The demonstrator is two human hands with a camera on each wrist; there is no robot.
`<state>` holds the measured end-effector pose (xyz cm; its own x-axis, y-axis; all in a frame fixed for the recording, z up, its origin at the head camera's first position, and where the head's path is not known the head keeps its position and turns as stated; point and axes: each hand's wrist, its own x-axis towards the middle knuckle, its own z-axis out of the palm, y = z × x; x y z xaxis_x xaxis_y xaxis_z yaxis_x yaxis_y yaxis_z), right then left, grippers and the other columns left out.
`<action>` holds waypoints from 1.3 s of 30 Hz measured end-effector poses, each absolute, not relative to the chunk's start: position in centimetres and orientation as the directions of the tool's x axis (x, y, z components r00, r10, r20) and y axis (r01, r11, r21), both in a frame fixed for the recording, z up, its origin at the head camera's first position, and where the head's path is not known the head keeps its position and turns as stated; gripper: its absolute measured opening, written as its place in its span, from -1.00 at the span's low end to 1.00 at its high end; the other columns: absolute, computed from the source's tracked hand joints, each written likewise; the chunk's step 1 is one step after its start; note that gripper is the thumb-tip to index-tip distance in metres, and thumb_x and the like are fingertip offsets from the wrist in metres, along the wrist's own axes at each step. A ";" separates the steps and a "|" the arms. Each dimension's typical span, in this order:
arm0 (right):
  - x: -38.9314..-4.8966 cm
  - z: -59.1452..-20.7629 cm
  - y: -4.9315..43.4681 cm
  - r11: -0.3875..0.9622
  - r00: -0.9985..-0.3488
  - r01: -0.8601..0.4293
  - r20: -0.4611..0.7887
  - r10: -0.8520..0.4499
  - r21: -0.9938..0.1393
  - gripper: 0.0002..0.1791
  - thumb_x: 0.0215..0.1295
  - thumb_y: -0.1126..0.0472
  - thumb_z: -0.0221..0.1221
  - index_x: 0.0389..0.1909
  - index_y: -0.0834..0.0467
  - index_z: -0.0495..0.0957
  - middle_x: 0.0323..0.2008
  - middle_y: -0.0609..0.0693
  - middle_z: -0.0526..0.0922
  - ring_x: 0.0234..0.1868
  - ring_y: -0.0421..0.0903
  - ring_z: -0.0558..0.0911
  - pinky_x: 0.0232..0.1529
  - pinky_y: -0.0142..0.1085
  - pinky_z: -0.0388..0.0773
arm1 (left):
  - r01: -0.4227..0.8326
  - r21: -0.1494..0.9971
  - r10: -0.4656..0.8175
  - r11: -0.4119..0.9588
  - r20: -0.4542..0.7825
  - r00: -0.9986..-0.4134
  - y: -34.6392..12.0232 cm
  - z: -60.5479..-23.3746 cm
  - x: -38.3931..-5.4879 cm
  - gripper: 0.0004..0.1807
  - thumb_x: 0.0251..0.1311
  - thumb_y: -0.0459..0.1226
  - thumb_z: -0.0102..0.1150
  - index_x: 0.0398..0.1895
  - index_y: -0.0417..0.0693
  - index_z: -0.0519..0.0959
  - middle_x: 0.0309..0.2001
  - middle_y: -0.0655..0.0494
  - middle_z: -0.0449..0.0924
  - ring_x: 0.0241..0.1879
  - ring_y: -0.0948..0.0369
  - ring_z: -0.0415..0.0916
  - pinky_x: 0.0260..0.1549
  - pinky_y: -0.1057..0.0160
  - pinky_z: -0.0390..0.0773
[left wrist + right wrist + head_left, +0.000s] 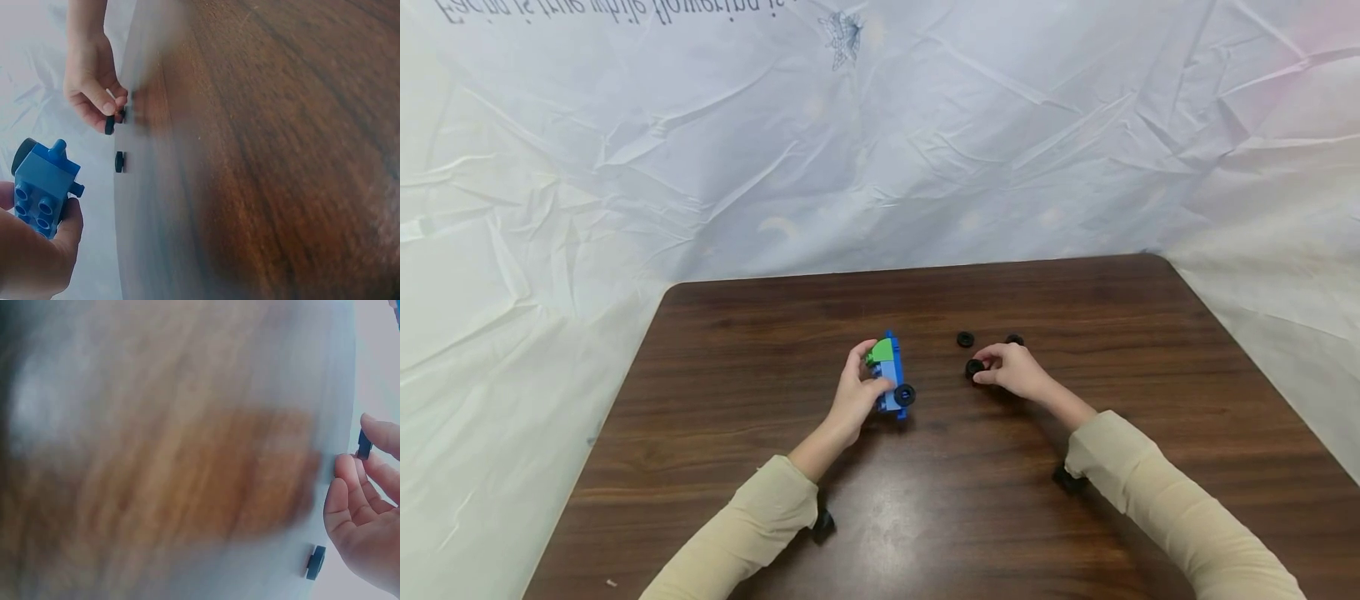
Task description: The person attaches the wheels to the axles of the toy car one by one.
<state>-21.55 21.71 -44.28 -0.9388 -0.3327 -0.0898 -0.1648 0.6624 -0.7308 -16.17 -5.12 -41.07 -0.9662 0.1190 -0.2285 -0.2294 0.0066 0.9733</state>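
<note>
My left hand (852,393) grips a toy car of blue and green building blocks (887,371), tilted on its side above the table. One black wheel (905,395) is fitted at the car's near end; the left wrist view shows studs and a bare peg on the blue body (47,175). Between thumb and fingertips my right hand (1013,371) pinches another black wheel (974,368), which the right wrist view shows edge-on. Two loose wheels lie close by: one (966,339) beyond the pinched wheel, the other (1015,340) just behind my right hand.
Under both hands is a dark brown wooden table (737,350) with rounded far corners. Wrinkled white sheeting (880,167) hangs behind it and at both sides. Black wrist devices (823,525) sit below the sleeve cuffs.
</note>
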 end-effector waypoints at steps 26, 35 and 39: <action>-19.6 -37.7 18.7 0.546 -0.944 -0.179 -0.013 -0.329 -0.818 -0.61 0.06 0.33 0.19 -0.08 0.41 0.45 -0.33 0.21 0.53 -0.37 -0.07 0.47 -0.43 -0.44 0.41 | -0.180 0.984 0.118 0.002 -0.179 -0.977 -5.1 -42.0 -16.4 -0.40 0.05 -0.34 0.12 0.16 0.10 0.15 0.00 -0.05 0.37 -0.17 0.12 0.46 -0.27 0.25 0.46; -20.2 -40.0 18.3 0.498 -0.923 -0.243 0.040 -0.383 -0.832 -0.62 0.02 0.23 0.25 -0.10 0.28 0.49 -0.36 0.10 0.56 -0.40 -0.15 0.49 -0.45 -0.40 0.44 | -0.161 0.986 0.139 0.048 -0.166 -0.976 -5.0 -42.4 -16.4 -0.44 0.03 -0.34 0.15 0.11 0.12 0.20 0.01 0.00 0.37 -0.22 0.14 0.43 -0.30 0.27 0.43; -19.8 -39.8 17.6 0.480 -0.913 -0.270 0.065 -0.402 -0.835 -0.64 0.02 0.23 0.25 -0.12 0.24 0.50 -0.38 0.06 0.54 -0.42 -0.12 0.49 -0.45 -0.39 0.44 | -0.175 0.983 0.162 0.055 -0.182 -0.970 -4.9 -42.3 -16.3 -0.43 0.04 -0.33 0.15 0.13 0.12 0.20 0.04 -0.01 0.34 -0.22 0.13 0.42 -0.31 0.28 0.43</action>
